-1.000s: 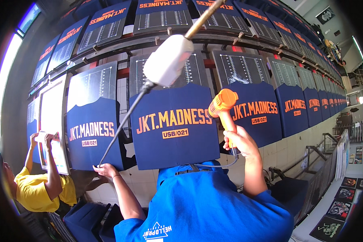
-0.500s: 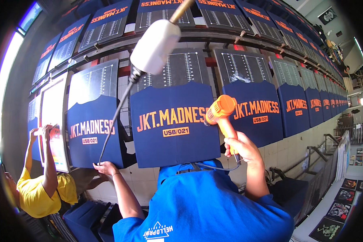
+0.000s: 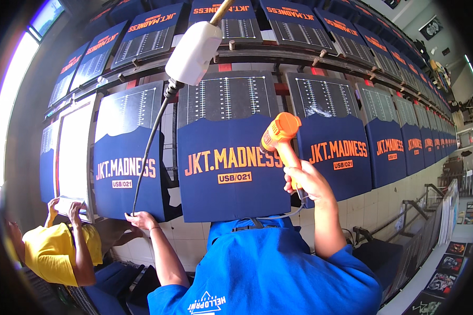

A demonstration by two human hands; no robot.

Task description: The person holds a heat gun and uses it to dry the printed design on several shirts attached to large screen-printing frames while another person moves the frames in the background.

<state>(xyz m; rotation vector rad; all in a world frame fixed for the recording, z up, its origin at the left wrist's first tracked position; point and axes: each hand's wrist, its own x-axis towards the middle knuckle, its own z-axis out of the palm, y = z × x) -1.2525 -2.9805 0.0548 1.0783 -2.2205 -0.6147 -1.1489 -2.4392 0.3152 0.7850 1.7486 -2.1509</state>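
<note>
My right hand [image 3: 311, 181] is wrapped round the grip of an orange heat gun [image 3: 283, 137]. Its nozzle points left, over the right end of the orange print on a navy T-shirt [image 3: 220, 197]. That shirt lies flat on a dark printing board [image 3: 226, 97] with white ruled marks. Lower left, my left hand [image 3: 141, 220] pinches a thin black cord [image 3: 153, 137] at the near edge of the neighbouring navy shirt [image 3: 108, 197]. The cord runs up to a white power socket [image 3: 194, 52] hanging above the boards.
Boards with printed navy shirts [image 3: 347, 168] line both sides of a long metal rail [image 3: 257, 51]. At left a co-worker in a yellow shirt [image 3: 52, 252] holds a squeegee [image 3: 69, 205] over a white-framed screen [image 3: 76, 152]. Railings [image 3: 404, 226] and a picture-covered table stand right.
The heat gun in my right hand has shifted slightly left and up across the shirt. The co-worker's hands have come down to the near end of the screen. My left hand stays on the cord.
</note>
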